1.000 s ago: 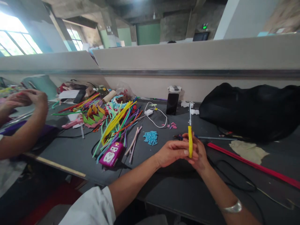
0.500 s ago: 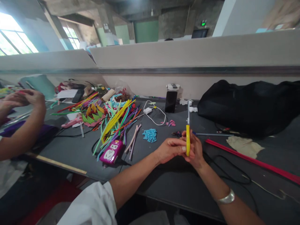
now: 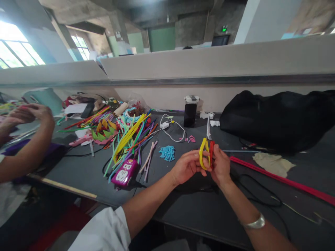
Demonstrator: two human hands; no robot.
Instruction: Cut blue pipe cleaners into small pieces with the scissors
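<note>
A pair of scissors (image 3: 201, 153) with a yellow and a red handle is held upright between my hands, its blades pointing away from me. At the yellow handle, the fingers of my left hand (image 3: 184, 168) are bent around the loop. My right hand (image 3: 222, 166) grips the red handle from the other side, and part of its fingers is hidden. To the left of the hands lies a pile of short blue pieces (image 3: 167, 153). A few small pink pieces (image 3: 192, 138) lie behind them on the dark table (image 3: 188, 205).
Many coloured fuzzy stems (image 3: 128, 136) and a magenta power strip (image 3: 125, 173) lie left. A dark bottle (image 3: 190, 113) stands at the back. On the right are a black bag (image 3: 272, 120), red stems (image 3: 282, 178) and a cloth (image 3: 273, 163). Another person's arm (image 3: 34, 150) reaches in at far left.
The scissors have turned, so the red handle now shows beside the yellow one. My right hand has shifted slightly right, onto the red handle.
</note>
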